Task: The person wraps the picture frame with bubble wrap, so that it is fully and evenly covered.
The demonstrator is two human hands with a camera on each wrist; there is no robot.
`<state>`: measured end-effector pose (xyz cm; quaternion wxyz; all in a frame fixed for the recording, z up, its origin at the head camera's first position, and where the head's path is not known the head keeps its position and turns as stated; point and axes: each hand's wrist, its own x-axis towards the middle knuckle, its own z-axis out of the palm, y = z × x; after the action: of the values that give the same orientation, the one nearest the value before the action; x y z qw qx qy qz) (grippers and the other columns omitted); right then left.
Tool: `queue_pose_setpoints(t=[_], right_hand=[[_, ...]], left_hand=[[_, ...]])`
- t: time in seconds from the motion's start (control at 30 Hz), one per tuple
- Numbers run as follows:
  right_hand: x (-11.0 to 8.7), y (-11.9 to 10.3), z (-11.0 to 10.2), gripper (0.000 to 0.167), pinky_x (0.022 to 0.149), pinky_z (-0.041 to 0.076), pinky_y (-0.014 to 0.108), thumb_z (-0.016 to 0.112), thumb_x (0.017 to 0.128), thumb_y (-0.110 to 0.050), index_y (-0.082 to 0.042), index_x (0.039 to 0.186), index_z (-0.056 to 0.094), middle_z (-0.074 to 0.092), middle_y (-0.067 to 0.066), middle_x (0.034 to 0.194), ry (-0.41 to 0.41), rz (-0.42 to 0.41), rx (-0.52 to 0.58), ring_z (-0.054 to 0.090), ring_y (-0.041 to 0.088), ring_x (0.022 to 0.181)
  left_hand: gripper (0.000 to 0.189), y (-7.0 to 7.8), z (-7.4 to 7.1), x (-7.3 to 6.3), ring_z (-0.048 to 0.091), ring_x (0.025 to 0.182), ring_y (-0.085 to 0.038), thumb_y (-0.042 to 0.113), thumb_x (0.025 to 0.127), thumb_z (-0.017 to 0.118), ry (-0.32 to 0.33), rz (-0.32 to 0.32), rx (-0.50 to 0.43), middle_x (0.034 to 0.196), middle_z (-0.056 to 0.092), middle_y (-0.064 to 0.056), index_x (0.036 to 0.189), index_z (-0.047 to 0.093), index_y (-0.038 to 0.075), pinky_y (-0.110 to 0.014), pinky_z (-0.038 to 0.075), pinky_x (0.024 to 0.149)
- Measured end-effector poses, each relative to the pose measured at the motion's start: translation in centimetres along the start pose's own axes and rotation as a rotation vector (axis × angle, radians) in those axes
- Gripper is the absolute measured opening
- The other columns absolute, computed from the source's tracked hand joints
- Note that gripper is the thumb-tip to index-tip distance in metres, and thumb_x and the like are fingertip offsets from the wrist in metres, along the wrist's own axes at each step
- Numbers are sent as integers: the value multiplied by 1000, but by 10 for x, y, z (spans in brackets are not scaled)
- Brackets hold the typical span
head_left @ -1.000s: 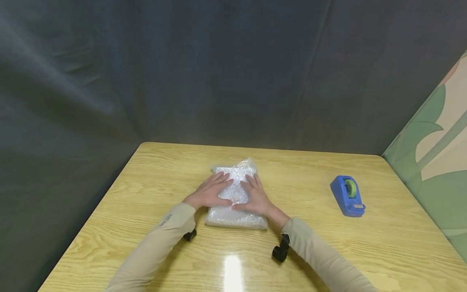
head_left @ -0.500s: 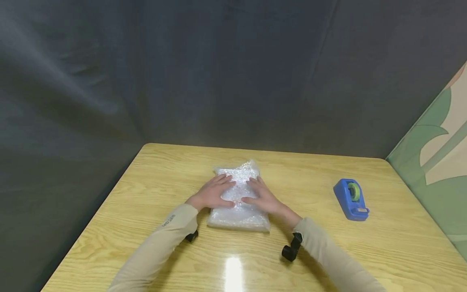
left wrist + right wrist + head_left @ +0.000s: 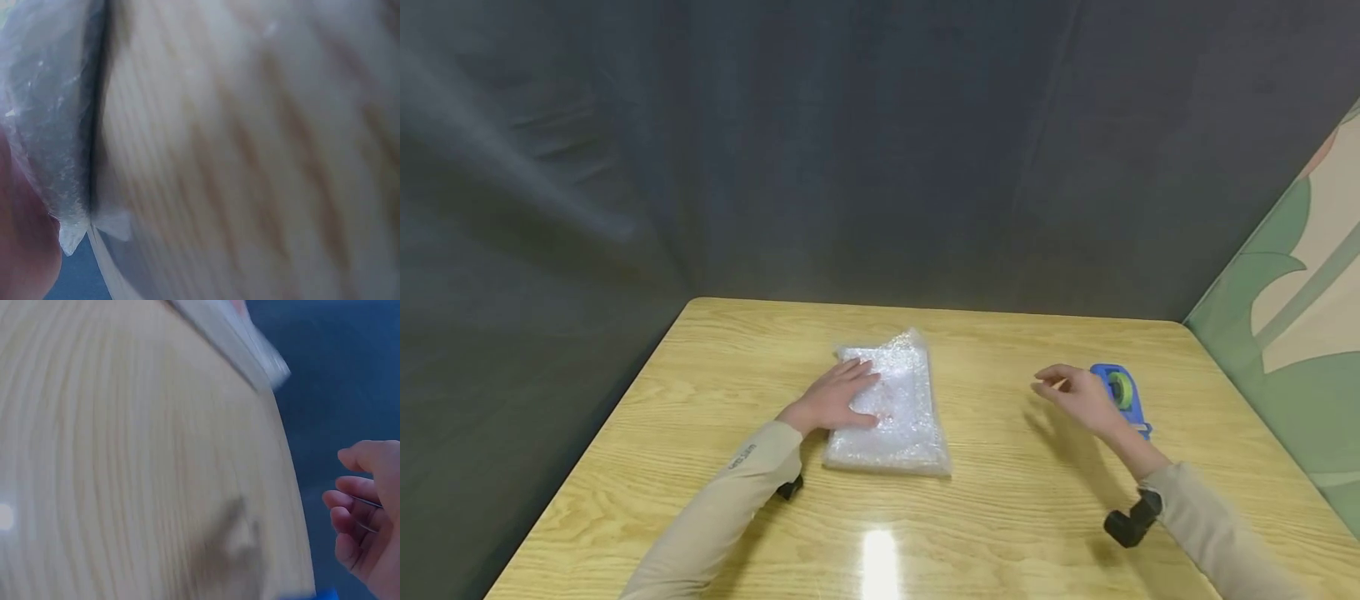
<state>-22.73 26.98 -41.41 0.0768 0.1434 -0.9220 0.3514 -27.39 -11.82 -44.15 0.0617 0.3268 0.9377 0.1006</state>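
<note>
A flat package in clear bubble wrap [image 3: 906, 442] lies in the middle of the wooden table. On its left half rests my left hand [image 3: 831, 400], fingers spread and thumb reaching toward the middle. The left wrist view shows the wrap's edge [image 3: 53, 94] beside part of that hand [image 3: 25, 237]. My right hand [image 3: 1078, 398] is in the air just left of a blue tape dispenser [image 3: 1135, 412], partly covering it. Its fingers [image 3: 350, 515] are loosely bent and hold nothing. Green tape [image 3: 1121, 390] sits in the dispenser.
The wooden table [image 3: 760, 350] has a dark curtain [image 3: 880, 167] behind it and along its left side. A panel with painted leaves [image 3: 1315, 375] borders the right side. Black wrist cameras [image 3: 1131, 521] hang under the sleeves.
My right hand has lifted off the bubble-wrapped package and moved right, to beside the tape dispenser. The left hand has stayed on the package.
</note>
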Motion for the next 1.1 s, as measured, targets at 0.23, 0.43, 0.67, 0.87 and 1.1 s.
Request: queue_pose_setpoints(t=[0.23,0.43,0.67,0.87,1.1], right_hand=[[-33,43,-52,24,47,42,22,62,85,-17,6,94,63,60,4,75,27,53,-123,49,2,60],[-54,70,-72,26,49,42,21,63,84,-18,6,93,64,62,7,79,28,137,-163,46,-2,62],[-65,82,-76,42,58,43,25,59,88,-30,9,102,63,64,18,94,-124,294,-140,53,11,77],[-69,90,-75,39,61,46,25,56,90,-27,9,104,61,64,14,96,-171,311,-17,53,2,78],[-66,90,-74,30,60,47,23,60,88,-20,8,98,63,64,-2,85,-134,267,32,52,-3,73]], left_hand=[[81,-4,2,1,5,139,-22,58,78,55,-6,-16,2,152,12,-2,143,28,19,-40,5,112],[81,-5,0,1,7,138,-23,56,77,59,9,-4,-5,151,15,-4,143,30,17,-39,5,112],[81,-3,0,4,8,138,-25,53,77,61,15,21,-34,151,16,-6,142,32,15,-42,6,112],[80,-3,1,8,9,138,-24,53,77,61,16,20,-18,151,16,-4,142,32,16,-41,7,112],[80,-2,-1,7,7,138,-23,54,77,61,2,12,-15,151,15,-4,142,31,17,-39,6,112]])
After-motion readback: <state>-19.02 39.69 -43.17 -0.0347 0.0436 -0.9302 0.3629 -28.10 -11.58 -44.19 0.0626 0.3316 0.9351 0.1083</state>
